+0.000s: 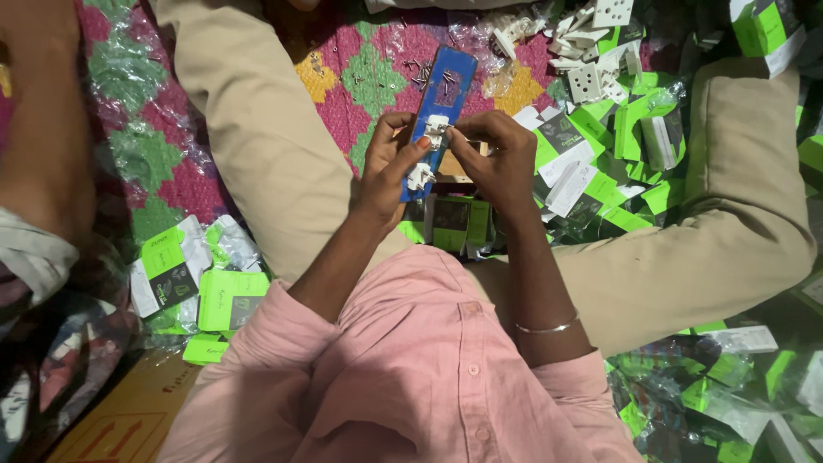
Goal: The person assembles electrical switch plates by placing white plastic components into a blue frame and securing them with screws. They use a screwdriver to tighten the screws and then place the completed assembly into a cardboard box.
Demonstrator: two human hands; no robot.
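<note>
I sit cross-legged on a patterned mat. My left hand [390,167] grips a long blue board [442,94] that slants up and away from me, with small white plastic parts [436,129] fixed on its lower half. My right hand [495,159] pinches at the upper white part [436,129] on the board with its fingertips closed. Whether it holds a tool or a screw there is too small to tell. A second white piece [419,177] sits lower on the board by my left thumb. Small dark screws [417,73] lie on the mat beyond the board.
White socket plates and plastic parts [587,51] are heaped at the back right. Green and white boxes [600,163] cover the floor to my right and front right, and more boxes [201,287] lie at my left. Another person's arm [39,129] shows at far left. A cardboard box [120,420] sits low left.
</note>
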